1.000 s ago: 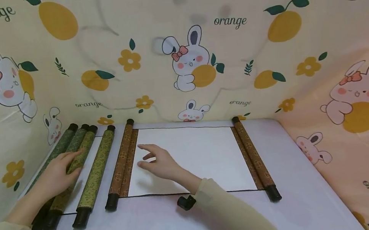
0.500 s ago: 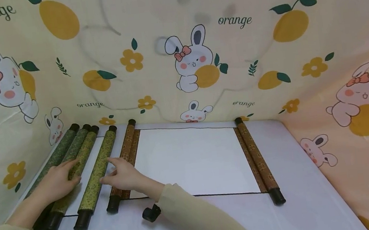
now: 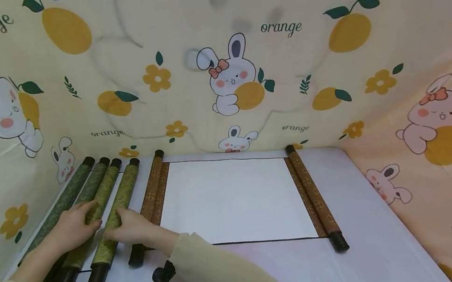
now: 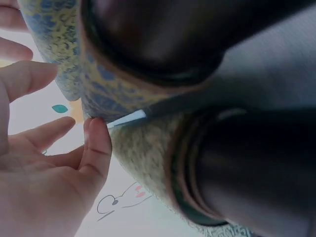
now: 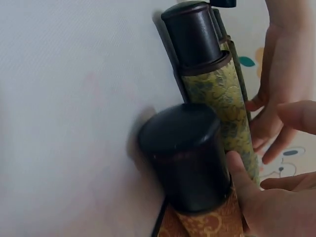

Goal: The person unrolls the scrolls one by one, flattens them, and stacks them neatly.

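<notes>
Spreading my fingers over the right yellow-green roller point(image 3: 125, 186), I have my right hand point(image 3: 135, 229) left of centre in the head view, thumb and fingers well apart and touching the patterned cover. That roller slants from the middle left of the frame down towards the lower left, ending in a black cap point(image 3: 97, 276). My left hand point(image 3: 69, 228) lies at the lower left, over the left yellow-green roller point(image 3: 107, 183); thumb and fingers are apart, but I cannot tell how firmly they hold it. Between these two rollers a narrow white strip point(image 3: 112, 197) shows.

Beside my left hand, two dark green rollers point(image 3: 68, 200) lie further towards the left edge. Just right of my right hand, a brown roller point(image 3: 151, 185) runs along the left side of a white sheet point(image 3: 233, 201), which lies flat in the middle of the frame. Another brown roller point(image 3: 312, 191) flanks it right of centre. All rest on a white tabletop point(image 3: 365, 208); behind, a cloth point(image 3: 184, 5) printed with rabbits and oranges fills the upper frame.
</notes>
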`<state>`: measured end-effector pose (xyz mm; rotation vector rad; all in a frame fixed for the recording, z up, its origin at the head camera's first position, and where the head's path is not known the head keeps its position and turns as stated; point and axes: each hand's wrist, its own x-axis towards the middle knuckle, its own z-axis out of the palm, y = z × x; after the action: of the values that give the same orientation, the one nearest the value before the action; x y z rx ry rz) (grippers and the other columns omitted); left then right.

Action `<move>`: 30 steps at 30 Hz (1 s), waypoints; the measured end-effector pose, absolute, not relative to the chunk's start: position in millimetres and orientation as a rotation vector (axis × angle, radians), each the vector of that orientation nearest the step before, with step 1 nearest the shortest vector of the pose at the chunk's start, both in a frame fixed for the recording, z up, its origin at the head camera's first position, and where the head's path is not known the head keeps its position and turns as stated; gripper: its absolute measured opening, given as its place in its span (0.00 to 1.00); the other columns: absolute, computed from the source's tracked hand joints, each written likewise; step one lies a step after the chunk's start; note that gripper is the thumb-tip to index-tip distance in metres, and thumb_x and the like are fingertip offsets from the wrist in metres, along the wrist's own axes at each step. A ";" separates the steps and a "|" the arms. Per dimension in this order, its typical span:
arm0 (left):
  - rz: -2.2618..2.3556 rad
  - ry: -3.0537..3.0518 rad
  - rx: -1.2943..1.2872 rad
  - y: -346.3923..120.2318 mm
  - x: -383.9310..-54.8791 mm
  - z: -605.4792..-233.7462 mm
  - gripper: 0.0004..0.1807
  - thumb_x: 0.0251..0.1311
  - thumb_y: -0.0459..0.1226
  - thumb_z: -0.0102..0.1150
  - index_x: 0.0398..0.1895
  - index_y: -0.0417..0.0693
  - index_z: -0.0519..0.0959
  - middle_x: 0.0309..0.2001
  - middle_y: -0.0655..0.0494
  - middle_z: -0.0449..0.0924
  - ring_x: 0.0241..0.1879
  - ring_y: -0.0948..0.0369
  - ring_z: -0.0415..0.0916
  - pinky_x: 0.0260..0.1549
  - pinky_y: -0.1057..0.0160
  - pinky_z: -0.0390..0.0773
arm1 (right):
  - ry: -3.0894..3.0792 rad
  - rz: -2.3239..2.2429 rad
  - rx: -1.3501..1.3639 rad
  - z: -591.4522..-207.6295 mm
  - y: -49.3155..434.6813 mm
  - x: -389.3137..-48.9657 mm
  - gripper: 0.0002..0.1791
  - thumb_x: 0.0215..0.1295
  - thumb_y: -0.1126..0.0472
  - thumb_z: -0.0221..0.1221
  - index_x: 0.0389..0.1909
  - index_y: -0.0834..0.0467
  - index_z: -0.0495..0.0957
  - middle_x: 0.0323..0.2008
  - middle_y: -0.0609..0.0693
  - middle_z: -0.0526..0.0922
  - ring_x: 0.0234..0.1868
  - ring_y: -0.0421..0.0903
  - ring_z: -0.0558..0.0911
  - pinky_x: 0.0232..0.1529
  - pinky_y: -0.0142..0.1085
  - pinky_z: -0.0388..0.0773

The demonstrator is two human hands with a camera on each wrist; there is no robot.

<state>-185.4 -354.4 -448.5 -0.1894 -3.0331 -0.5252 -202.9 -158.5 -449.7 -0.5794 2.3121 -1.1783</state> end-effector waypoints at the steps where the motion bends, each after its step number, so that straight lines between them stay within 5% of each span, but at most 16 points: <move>1: -0.525 -3.037 -0.183 -354.6 -185.5 -449.2 0.34 0.63 0.35 0.65 0.65 0.17 0.68 0.60 0.14 0.69 0.58 0.21 0.68 0.55 0.24 0.66 | 2.312 -1.172 -0.564 -450.3 -160.8 -202.1 0.39 0.69 0.49 0.65 0.78 0.53 0.65 0.74 0.44 0.70 0.72 0.42 0.71 0.64 0.37 0.74; 10: -0.543 -3.020 -0.208 -354.4 -186.0 -451.2 0.30 0.61 0.32 0.63 0.62 0.19 0.71 0.57 0.16 0.71 0.55 0.23 0.72 0.50 0.27 0.72 | 2.310 -1.207 -0.573 -456.9 -169.9 -201.4 0.39 0.69 0.55 0.67 0.79 0.51 0.64 0.75 0.44 0.68 0.72 0.40 0.70 0.65 0.36 0.72; 16: -0.636 -3.038 -0.146 -345.8 -186.0 -446.4 0.27 0.62 0.31 0.62 0.61 0.20 0.74 0.59 0.17 0.71 0.55 0.24 0.72 0.48 0.30 0.75 | 2.186 -1.322 -0.426 -457.2 -169.6 -203.5 0.38 0.69 0.57 0.67 0.78 0.47 0.65 0.70 0.42 0.74 0.55 0.39 0.81 0.59 0.37 0.76; 20: -0.662 -3.054 -0.068 -343.6 -188.1 -444.9 0.27 0.62 0.32 0.62 0.61 0.21 0.74 0.59 0.17 0.70 0.55 0.24 0.71 0.47 0.31 0.76 | 2.184 -1.332 -0.400 -456.1 -170.1 -203.5 0.39 0.68 0.58 0.67 0.78 0.46 0.65 0.71 0.41 0.72 0.62 0.38 0.76 0.62 0.38 0.74; 25: -0.777 -3.107 -0.016 -347.5 -187.7 -445.3 0.30 0.66 0.34 0.58 0.66 0.20 0.68 0.59 0.15 0.70 0.29 0.42 0.78 0.28 0.48 0.77 | 2.191 -1.346 -0.379 -457.3 -172.3 -202.6 0.38 0.68 0.59 0.68 0.77 0.45 0.66 0.71 0.40 0.73 0.62 0.38 0.76 0.61 0.38 0.74; 27: -0.813 -3.119 -0.022 -349.8 -187.8 -445.3 0.31 0.68 0.35 0.57 0.67 0.20 0.67 0.58 0.14 0.70 0.29 0.41 0.79 0.27 0.50 0.76 | 2.208 -1.351 -0.382 -457.8 -172.7 -202.9 0.38 0.67 0.59 0.69 0.77 0.45 0.67 0.71 0.40 0.73 0.64 0.39 0.76 0.62 0.38 0.75; 30: -0.815 -3.119 -0.048 -352.6 -188.1 -443.1 0.31 0.68 0.36 0.58 0.67 0.20 0.67 0.58 0.14 0.70 0.47 0.29 0.78 0.36 0.42 0.80 | 2.215 -1.373 -0.392 -457.4 -171.8 -202.8 0.39 0.66 0.60 0.70 0.76 0.44 0.68 0.71 0.40 0.72 0.65 0.38 0.75 0.61 0.37 0.75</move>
<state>-188.1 -352.6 -443.1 -0.0477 -3.1188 -0.8149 -202.8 -171.8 -457.4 -0.3921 2.2154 -1.3728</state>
